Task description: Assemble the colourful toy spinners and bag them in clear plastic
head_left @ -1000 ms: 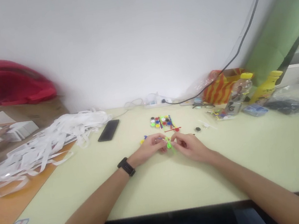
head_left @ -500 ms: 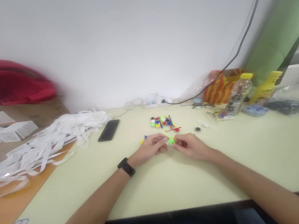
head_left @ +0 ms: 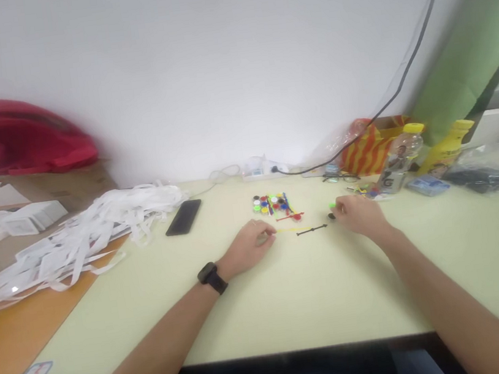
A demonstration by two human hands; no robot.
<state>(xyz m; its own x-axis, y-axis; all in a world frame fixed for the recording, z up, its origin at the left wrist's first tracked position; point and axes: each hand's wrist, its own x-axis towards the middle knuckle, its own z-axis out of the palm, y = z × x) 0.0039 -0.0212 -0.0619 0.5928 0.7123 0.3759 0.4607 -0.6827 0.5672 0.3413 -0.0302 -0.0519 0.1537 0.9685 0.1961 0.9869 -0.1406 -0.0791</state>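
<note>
My left hand (head_left: 252, 247) wears a black watch on its wrist. Its thumb and fingertips are pinched together at the left end of a thin yellow stick (head_left: 295, 229). A black arrow-shaped stick (head_left: 312, 229) lies just to the right. My right hand (head_left: 359, 215) is further right, its fingers pinched around a small bright green piece (head_left: 332, 205) that is mostly hidden. Right under these fingertips is a round black piece (head_left: 331, 216). Beyond both hands lies a cluster of round coloured pieces (head_left: 264, 208), with a red arrow-shaped stick (head_left: 288, 217) in front.
A black phone (head_left: 184, 217) and a heap of white straps (head_left: 92, 227) lie to the left. At the back right stand a clear bottle (head_left: 401, 159), a yellow bottle (head_left: 448, 149) and a striped bag (head_left: 363, 152). A power strip (head_left: 259, 170) sits against the wall.
My hands have come apart. The right hand moved right with the green piece, to the black round piece. The yellow and black sticks now show between the hands.
</note>
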